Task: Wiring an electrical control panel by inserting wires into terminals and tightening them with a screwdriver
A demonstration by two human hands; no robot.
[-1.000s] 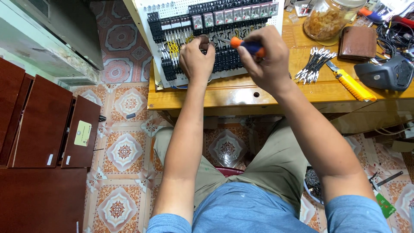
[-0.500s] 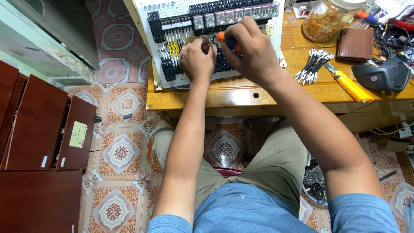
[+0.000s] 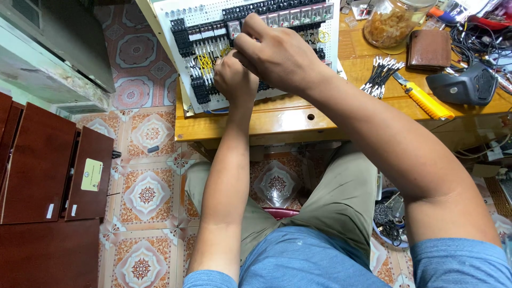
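Note:
A white perforated control panel [image 3: 176, 21] with rows of black terminal blocks and relays lies on the wooden table [image 3: 277, 120]. My left hand [image 3: 234, 80] is curled against the panel, its fingertips at a cluster of yellow wires [image 3: 205, 63]. My right hand [image 3: 277, 53] is a closed fist just above and to the right of it, touching it, over the relay row. The orange-handled screwdriver seen in it earlier is hidden inside the fist.
On the table to the right are a bundle of cut wires [image 3: 380, 74], a yellow utility knife [image 3: 424, 101], a brown wallet [image 3: 429, 49], a glass jar [image 3: 392, 24] and a black device [image 3: 464, 88]. A brown cabinet [image 3: 48, 165] stands on the tiled floor at left.
My right hand has moved left across the panel with the screwdriver until it meets my left hand; the orange handle is no longer visible. My left hand has stayed at the yellow wires.

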